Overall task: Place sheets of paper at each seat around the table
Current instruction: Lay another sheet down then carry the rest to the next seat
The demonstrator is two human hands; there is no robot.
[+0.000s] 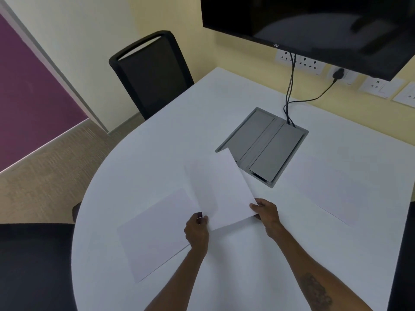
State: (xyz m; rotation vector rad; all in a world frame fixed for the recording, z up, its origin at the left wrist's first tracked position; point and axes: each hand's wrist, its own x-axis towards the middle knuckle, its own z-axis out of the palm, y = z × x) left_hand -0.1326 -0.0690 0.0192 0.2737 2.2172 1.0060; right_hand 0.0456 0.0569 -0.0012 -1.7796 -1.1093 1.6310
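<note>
1. The left hand pinches the near left corner of the held sheets, and the right hand grips the near right corner. Both are closed on the paper, which is raised and tilted away from the person, probably so that one sheet can be slid free of the rest. I cannot tell how many sheets are in the grip.

2. Just left of the hands, a placed sheet lies flat on the white table, angled toward the dark seat at that edge, so it seems meant for whoever sits there.

3. To the right, a second sheet lies flat near the right edge, faint against the white top. It looks set for a seat on that side.

4. Beyond the paper is the grey cable box, with black cables running up to the wall.

5. The black chair at the far left has no sheet before it; I judge that place comes next.
</note>
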